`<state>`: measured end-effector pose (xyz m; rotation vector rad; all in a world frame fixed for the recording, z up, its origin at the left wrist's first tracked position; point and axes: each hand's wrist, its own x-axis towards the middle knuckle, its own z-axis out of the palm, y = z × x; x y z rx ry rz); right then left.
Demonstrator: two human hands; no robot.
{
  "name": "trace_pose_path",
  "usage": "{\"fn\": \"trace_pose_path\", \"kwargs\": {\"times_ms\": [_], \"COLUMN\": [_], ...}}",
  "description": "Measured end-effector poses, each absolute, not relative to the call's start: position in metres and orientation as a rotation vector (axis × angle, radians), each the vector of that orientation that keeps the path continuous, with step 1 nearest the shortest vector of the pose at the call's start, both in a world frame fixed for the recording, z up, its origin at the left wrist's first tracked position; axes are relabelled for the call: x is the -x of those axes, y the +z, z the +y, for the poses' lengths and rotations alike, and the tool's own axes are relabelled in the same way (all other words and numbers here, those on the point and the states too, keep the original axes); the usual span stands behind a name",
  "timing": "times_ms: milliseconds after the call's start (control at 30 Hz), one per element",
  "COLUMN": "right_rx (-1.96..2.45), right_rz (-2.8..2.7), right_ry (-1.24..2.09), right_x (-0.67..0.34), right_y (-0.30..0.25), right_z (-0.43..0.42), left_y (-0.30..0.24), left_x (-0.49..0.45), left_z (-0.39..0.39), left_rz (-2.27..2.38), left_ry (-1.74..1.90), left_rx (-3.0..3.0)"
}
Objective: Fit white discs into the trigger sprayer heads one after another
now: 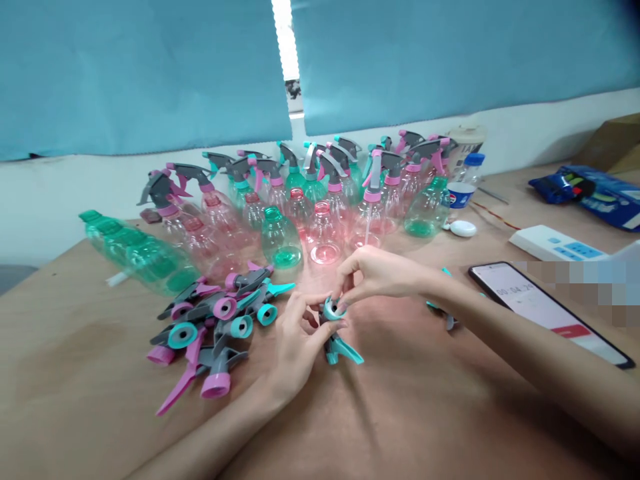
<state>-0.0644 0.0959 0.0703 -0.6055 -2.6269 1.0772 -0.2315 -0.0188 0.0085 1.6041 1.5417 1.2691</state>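
My left hand (299, 340) grips a grey and teal spray trigger head (336, 333) just above the wooden table, its teal lever pointing down to the right. My right hand (376, 273) reaches in from the right and pinches the head's teal round collar at the top with its fingertips. Both hands meet at the table's middle. A pile of several loose trigger heads (216, 327), pink and teal, lies just left of my left hand.
Many pink and teal spray bottles (320, 193) stand at the back, some capped, some uncapped. One teal bottle (137, 253) lies on its side at the left. A phone (545, 308) lies at the right, beyond it a white power strip (557, 243) and a blue packet (590, 190).
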Motion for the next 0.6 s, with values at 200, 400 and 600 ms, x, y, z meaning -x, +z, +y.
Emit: {"fn": "trace_pose_path", "kwargs": {"times_ms": [200,400,600], "right_rx": [0.573,0.519,0.527], "right_rz": [-2.624,-2.695,-2.763], "right_ry": [1.062,1.036,0.972], "right_x": [0.0658,0.0647,0.0641], "right_y": [0.0725,0.0732,0.0795], "right_z": [0.0939,0.0927,0.0895], "left_y": [0.0073,0.0057,0.0077], "left_x": [0.2330,0.2339,0.2323], "left_z": [-0.0210,-0.0208,-0.0203], "left_rz": [1.549,1.511,1.513], "left_ry": [1.243,1.203,1.180], "left_rx": [-1.656,-1.703,-1.745]}}
